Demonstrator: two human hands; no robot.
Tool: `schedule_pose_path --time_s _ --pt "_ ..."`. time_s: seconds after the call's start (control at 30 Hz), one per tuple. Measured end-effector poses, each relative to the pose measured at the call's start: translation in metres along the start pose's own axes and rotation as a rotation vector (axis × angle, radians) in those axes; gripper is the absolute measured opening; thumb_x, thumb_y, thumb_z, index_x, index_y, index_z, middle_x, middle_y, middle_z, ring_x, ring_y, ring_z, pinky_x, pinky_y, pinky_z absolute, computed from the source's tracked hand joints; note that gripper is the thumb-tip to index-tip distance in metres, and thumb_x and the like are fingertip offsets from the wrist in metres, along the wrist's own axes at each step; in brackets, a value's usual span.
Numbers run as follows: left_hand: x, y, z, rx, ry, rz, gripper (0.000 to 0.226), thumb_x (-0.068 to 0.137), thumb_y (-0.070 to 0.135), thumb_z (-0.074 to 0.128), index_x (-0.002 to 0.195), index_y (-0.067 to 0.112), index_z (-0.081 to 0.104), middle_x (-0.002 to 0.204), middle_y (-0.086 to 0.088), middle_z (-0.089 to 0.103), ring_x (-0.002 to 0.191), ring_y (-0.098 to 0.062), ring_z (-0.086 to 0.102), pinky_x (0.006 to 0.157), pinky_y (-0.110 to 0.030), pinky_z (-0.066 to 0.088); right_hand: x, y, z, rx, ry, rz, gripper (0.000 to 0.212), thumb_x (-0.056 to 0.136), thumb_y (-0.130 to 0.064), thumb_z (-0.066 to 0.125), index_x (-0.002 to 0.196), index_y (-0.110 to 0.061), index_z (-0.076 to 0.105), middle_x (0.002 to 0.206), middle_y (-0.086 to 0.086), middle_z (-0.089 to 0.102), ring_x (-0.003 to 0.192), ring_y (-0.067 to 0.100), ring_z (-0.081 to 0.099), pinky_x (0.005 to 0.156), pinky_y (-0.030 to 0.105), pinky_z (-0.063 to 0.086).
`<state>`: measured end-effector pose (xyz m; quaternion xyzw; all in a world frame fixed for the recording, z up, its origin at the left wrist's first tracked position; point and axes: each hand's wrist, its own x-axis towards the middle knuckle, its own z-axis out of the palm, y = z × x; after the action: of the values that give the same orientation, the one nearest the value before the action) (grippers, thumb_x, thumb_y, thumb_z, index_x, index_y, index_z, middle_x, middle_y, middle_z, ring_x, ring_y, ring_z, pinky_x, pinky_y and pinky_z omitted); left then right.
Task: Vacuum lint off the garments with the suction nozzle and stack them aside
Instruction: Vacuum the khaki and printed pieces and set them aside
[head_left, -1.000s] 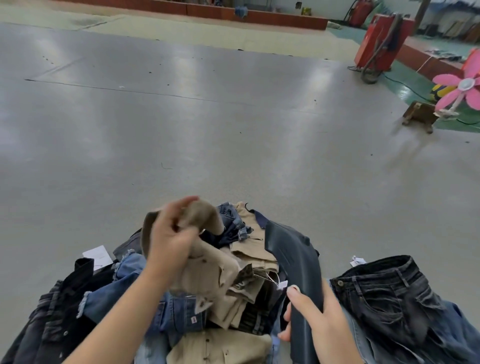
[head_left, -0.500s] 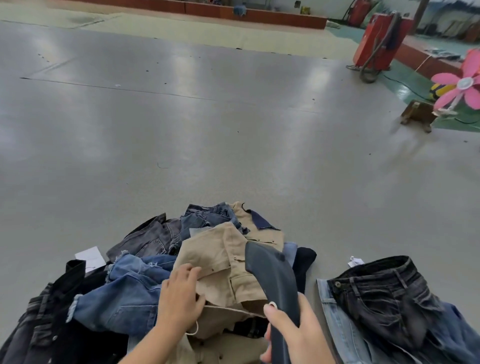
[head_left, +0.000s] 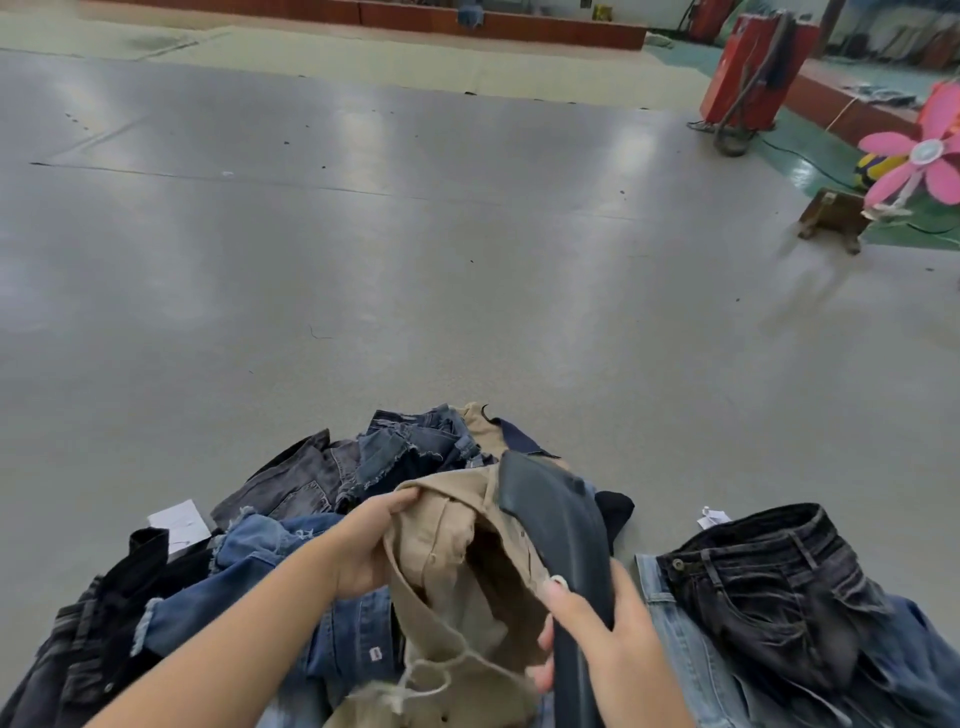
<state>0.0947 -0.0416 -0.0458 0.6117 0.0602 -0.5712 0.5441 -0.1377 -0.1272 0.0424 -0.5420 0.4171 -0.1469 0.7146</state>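
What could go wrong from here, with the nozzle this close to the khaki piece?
The left hand holds the khaki garment bunched, so the suction nozzle in the right hand may suck in loose folds. The drawstring hanging below could get pulled into the nozzle. The unsorted pile lies close to the dark jeans set aside, so they might mix.

ahead of grip: bare grey floor (head_left: 467, 270), open | left of grip: denim pile (head_left: 249, 561) blocks | right of grip: stacked dark jeans (head_left: 769, 582) block; narrow floor gap between
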Motion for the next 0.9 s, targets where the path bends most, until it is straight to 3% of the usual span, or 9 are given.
schedule_pose_path --time_s 0.1,0.23,0.37,0.43,0.57,0.7,0.8,0.9 --pt "-0.032 0.005 0.007 -0.034 -0.065 -0.023 0.044 0.095 0.031 0.044 0.09 0.003 0.077 0.107 -0.021 0.07 0.088 -0.034 0.071 0.069 -0.04 0.057 0.0 -0.008 -0.002 0.098 -0.014 -0.087 0.023 0.084 -0.016 0.067 0.104 -0.016 0.056 0.059 0.014 0.057 0.048 0.031 0.053 0.049 0.035 0.049" --pt "-0.078 0.012 0.028 -0.028 -0.118 -0.029 0.037 0.081 0.029 0.053 0.09 0.002 0.077 0.105 -0.021 0.071 0.084 -0.033 0.072 0.065 -0.037 0.057 -0.004 -0.015 0.0 0.307 -0.132 -0.115 0.038 0.071 -0.027 0.068 0.095 -0.002 0.055 0.065 0.018 0.057 0.047 0.03 0.053 0.048 0.034 0.048" --pt "-0.113 0.021 0.038 -0.023 -0.151 0.004 0.045 0.073 0.028 0.057 0.1 -0.004 0.073 0.113 -0.025 0.067 0.094 -0.036 0.069 0.086 -0.043 0.052 -0.011 -0.021 0.011 0.501 -0.186 -0.048 0.028 0.071 -0.026 0.07 0.085 -0.004 0.061 0.067 0.014 0.058 0.047 0.025 0.055 0.046 0.03 0.049" --pt "-0.123 0.025 0.035 -0.037 -0.15 0.018 0.044 0.073 0.027 0.056 0.098 -0.005 0.073 0.11 -0.025 0.068 0.092 -0.037 0.069 0.084 -0.043 0.053 -0.011 -0.025 0.016 0.524 -0.163 -0.053 0.023 0.069 -0.025 0.072 0.084 -0.01 0.064 0.067 0.013 0.058 0.047 0.024 0.055 0.046 0.03 0.05" --pt "-0.138 0.028 0.024 -0.184 -0.166 0.084 0.041 0.074 0.03 0.056 0.089 -0.002 0.076 0.099 -0.02 0.072 0.082 -0.034 0.072 0.071 -0.039 0.056 -0.012 -0.029 0.019 0.404 -0.183 -0.086 0.028 0.07 -0.028 0.075 0.089 -0.013 0.062 0.068 0.012 0.058 0.048 0.025 0.055 0.049 0.033 0.052" --pt "-0.152 0.015 0.009 -0.414 -0.257 0.211 0.047 0.082 0.036 0.05 0.101 0.001 0.075 0.113 -0.02 0.069 0.1 -0.038 0.068 0.077 -0.047 0.056 -0.019 -0.031 0.018 0.225 -0.207 -0.183 0.021 0.074 -0.035 0.072 0.091 -0.025 0.063 0.066 0.009 0.058 0.051 0.026 0.056 0.068 0.045 0.059" --pt "-0.163 -0.001 0.001 -0.565 -0.37 0.377 0.053 0.092 0.042 0.042 0.125 0.006 0.062 0.134 -0.017 0.057 0.124 -0.037 0.052 0.097 -0.054 0.046 -0.03 -0.039 0.01 0.112 -0.171 -0.228 0.017 0.072 -0.043 0.071 0.086 -0.035 0.064 0.064 0.009 0.059 0.049 0.029 0.058 0.053 0.036 0.053" --pt "-0.166 -0.016 -0.001 -0.621 -0.341 0.48 0.054 0.089 0.046 0.042 0.118 0.009 0.068 0.13 -0.014 0.061 0.117 -0.035 0.059 0.085 -0.05 0.054 -0.043 -0.037 -0.003 -0.073 -0.285 -0.21 0.034 0.065 -0.05 0.075 0.097 -0.047 0.063 0.075 -0.004 0.069 0.061 0.016 0.066 0.061 0.027 0.05"
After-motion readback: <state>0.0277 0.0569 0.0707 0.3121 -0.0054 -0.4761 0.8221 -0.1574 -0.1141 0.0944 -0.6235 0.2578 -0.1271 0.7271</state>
